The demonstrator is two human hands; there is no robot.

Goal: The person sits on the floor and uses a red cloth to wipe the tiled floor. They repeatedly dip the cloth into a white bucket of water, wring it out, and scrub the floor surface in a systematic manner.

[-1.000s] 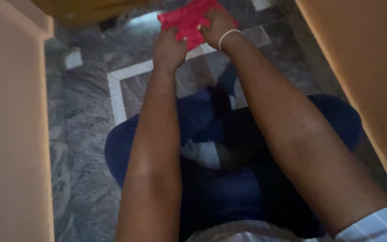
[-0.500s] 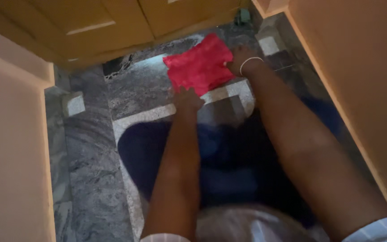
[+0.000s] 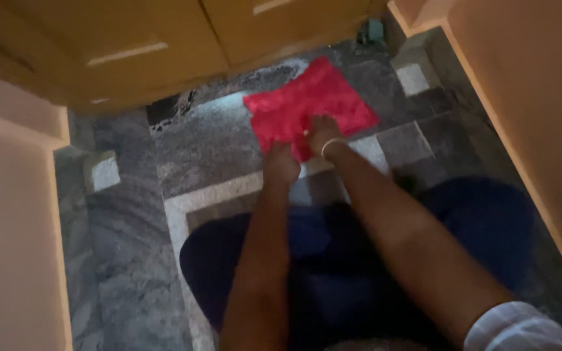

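Both hands on cloth, upper centre of frame.
Left hand (image 3: pixel 281 164) and right hand (image 3: pixel 323 133) pressed on crumpled red square cloth (image 3: pixel 310 104), grip unclear, over grey veined marble floor (image 3: pixel 125 214).

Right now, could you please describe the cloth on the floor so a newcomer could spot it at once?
Look at the grey marble floor in front of the yellow cabinet doors. The red cloth lies spread flat there, with both hands at its near edge. It is the only bright red thing in view.

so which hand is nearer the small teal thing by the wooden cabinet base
Right. The right hand rests on the red textured cloth, below and left of the small teal thing. The left hand sits at the cloth's near edge, farther back.
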